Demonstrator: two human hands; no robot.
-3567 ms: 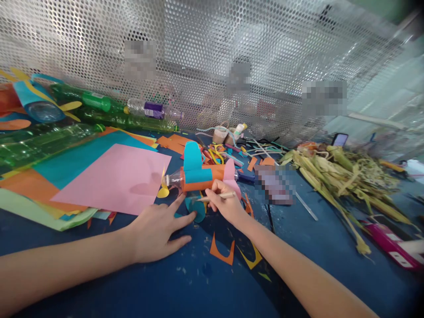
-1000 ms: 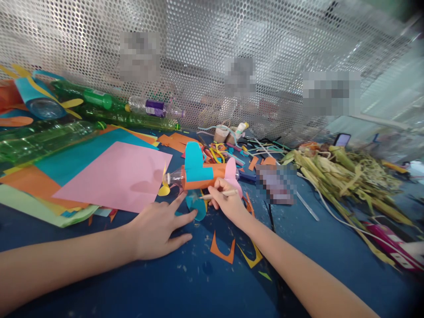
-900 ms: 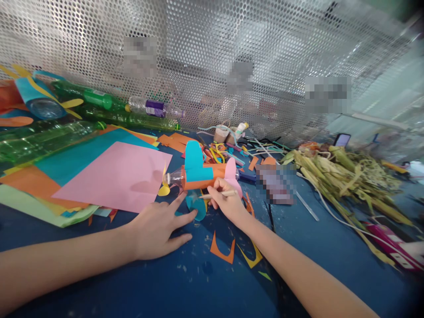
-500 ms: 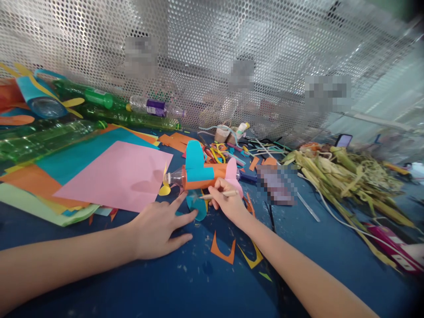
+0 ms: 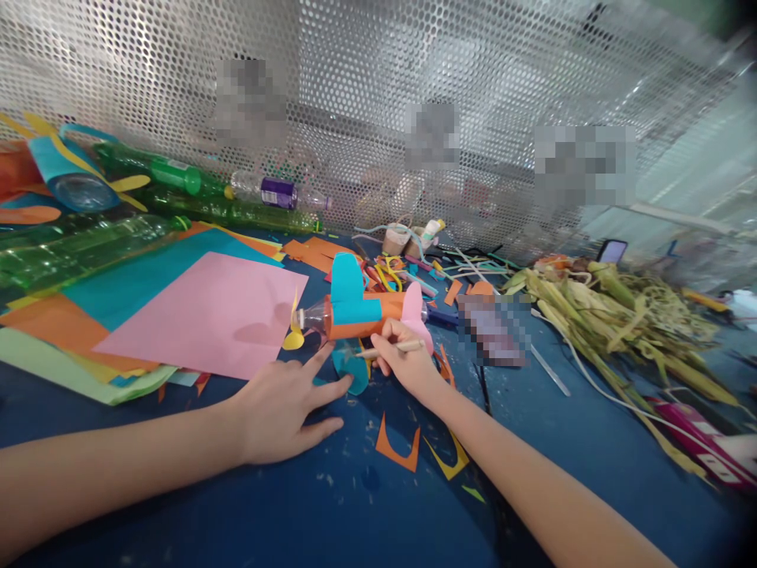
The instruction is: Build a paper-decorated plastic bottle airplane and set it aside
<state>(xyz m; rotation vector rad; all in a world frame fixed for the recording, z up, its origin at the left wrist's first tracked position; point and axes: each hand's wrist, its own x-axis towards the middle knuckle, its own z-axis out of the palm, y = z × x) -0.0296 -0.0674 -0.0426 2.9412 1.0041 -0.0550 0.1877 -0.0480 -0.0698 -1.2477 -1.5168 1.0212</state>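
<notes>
The left hand (image 5: 275,410) lies with fingers spread, seemingly to steady the blue paper wing (image 5: 350,369), which is at its index and middle fingertips, on the near side of the orange-wrapped bottle airplane (image 5: 352,329); the right hand (image 5: 405,359) pinches a tan pencil-like tool (image 5: 367,353), probably for fine control, tip at this wing.

The wrapped bottle (image 5: 357,330) is orange, its wings (image 5: 348,276) blue, fins (image 5: 413,300) pink (propeller (image 5: 292,340) yellow). The table (image 5: 331,513) is dark blue.
</notes>
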